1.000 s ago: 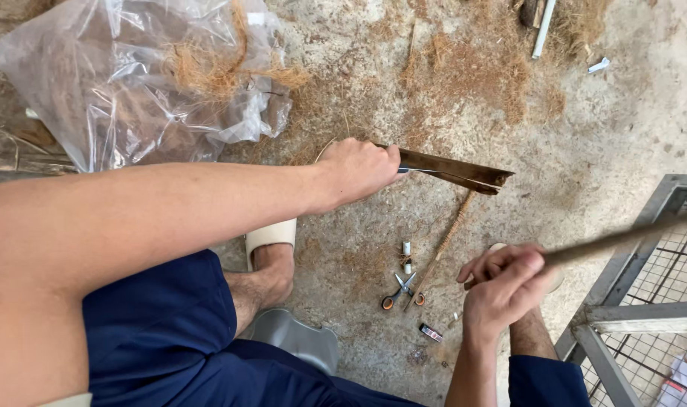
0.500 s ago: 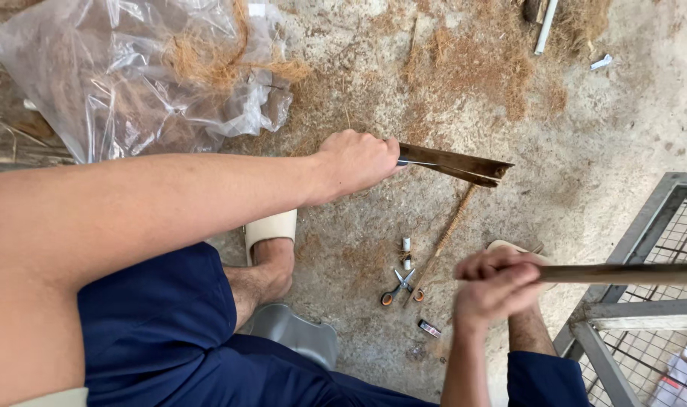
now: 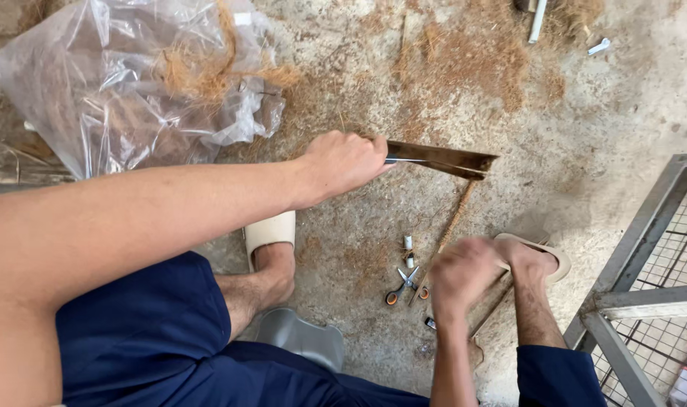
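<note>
Left hand (image 3: 343,162) grips the flat cleaver-like blade (image 3: 441,159), edge pointing to three o'clock over the dusty concrete floor (image 3: 584,113). Right hand (image 3: 464,275), blurred, is fisted around a thin stick (image 3: 455,218) running up to twelve o'clock under the blade. Risk: a glancing chop could skid down the stick toward those knuckles or the sandalled foot (image 3: 535,260) at three o'clock.

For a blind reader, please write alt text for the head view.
A left hand holds a flat blade over a dusty floor, and the blurred right hand grips a thin stick. Scissors lie between two sandalled feet.
</note>
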